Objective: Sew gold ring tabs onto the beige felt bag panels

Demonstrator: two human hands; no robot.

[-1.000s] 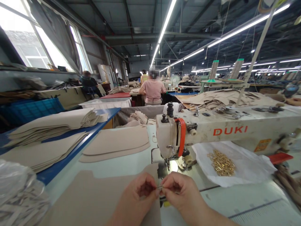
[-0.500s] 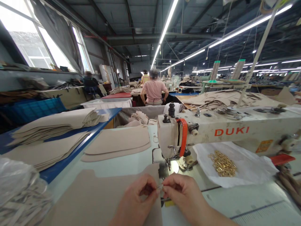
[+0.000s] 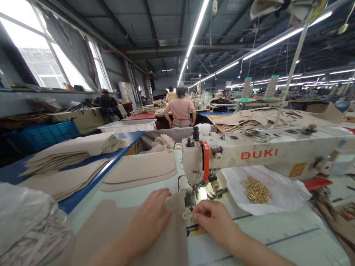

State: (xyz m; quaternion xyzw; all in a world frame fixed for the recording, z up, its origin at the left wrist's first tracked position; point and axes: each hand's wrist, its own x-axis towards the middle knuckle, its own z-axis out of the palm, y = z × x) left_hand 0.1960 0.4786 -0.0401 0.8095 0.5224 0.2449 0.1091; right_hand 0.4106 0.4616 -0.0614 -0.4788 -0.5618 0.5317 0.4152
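My left hand lies flat, fingers stretched, on a beige fabric panel on the sewing table. My right hand pinches a small strip with a gold ring at the panel's right edge, just in front of the presser foot of the white DUKI sewing machine. A heap of gold rings sits on a white sheet to the right of the needle.
Stacks of beige cut panels lie on the blue bench at left, and two more panels behind the work. A clear plastic bag sits at the near left. Other people sit at machines farther back.
My left hand let go of the small piece and spread flat on the panel. My right hand carried the ring piece to the panel's edge near the presser foot.
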